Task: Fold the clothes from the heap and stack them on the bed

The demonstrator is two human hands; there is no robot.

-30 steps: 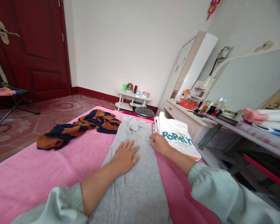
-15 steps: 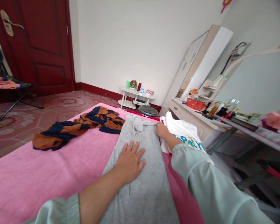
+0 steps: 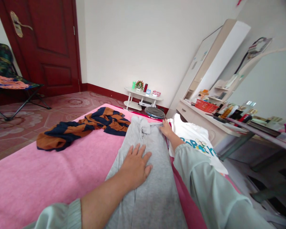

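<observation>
A pair of grey trousers lies lengthwise on the pink bed cover, a bunched knot of cloth at its waist. My left hand rests flat on the upper part, fingers spread, holding nothing. At the far right corner of the waistband, my right hand has its fingers bent around the edge of the cloth; the fingertips are partly hidden. Beside my right forearm is a white T-shirt with blue lettering, partly covered by the sleeve. To the left lies a crumpled orange and navy garment.
The pink bed cover spreads to the left. Beyond its far edge stand a low white table and a dark round lidded object. A dressing table with a red basket is right, a folding chair left.
The view has shifted slightly, so the room sits a little further right. My right hand's fingers look a bit looser at the waistband corner. My left hand stays flat on the trousers.
</observation>
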